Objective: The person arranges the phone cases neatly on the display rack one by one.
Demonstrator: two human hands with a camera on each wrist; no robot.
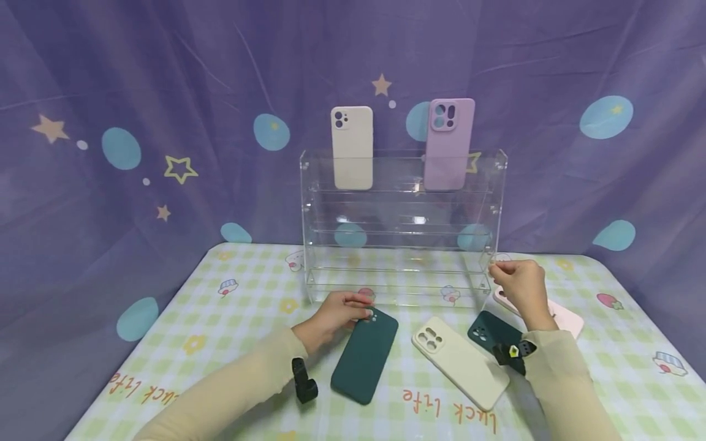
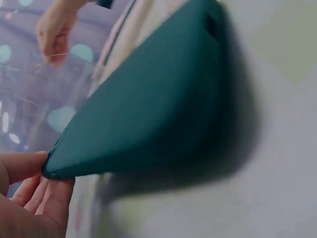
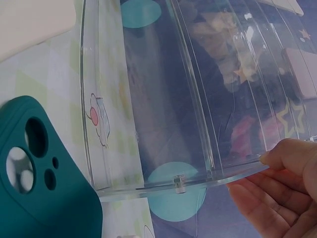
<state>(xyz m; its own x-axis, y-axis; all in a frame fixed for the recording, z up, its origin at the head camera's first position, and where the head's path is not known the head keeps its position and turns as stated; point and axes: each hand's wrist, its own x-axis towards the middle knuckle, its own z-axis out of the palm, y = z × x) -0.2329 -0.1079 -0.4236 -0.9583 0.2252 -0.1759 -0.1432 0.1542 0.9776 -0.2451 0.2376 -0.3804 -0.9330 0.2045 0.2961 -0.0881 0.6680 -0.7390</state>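
My left hand (image 1: pixel 335 315) pinches the camera end of a dark green phone case (image 1: pixel 366 358). In the left wrist view the thumb lies on one face of the case and the fingers are under it, with that end tipped up off the cloth. My right hand (image 1: pixel 521 286) pinches the front edge of the right side panel of a clear acrylic tiered display stand (image 1: pixel 496 211). The right wrist view shows thumb and fingers on either side of that panel. On the stand's top tier stand a white phone case (image 1: pixel 353 147) and a lilac phone case (image 1: pixel 449 146).
A cream phone case (image 1: pixel 460 364) lies on the checked tablecloth (image 1: pixel 248 318), right of the held case. Under the right forearm lie a second dark green case (image 1: pixel 496 329) and a pale pink case (image 1: pixel 567 317). A purple patterned curtain (image 1: pixel 165 79) hangs behind the stand.
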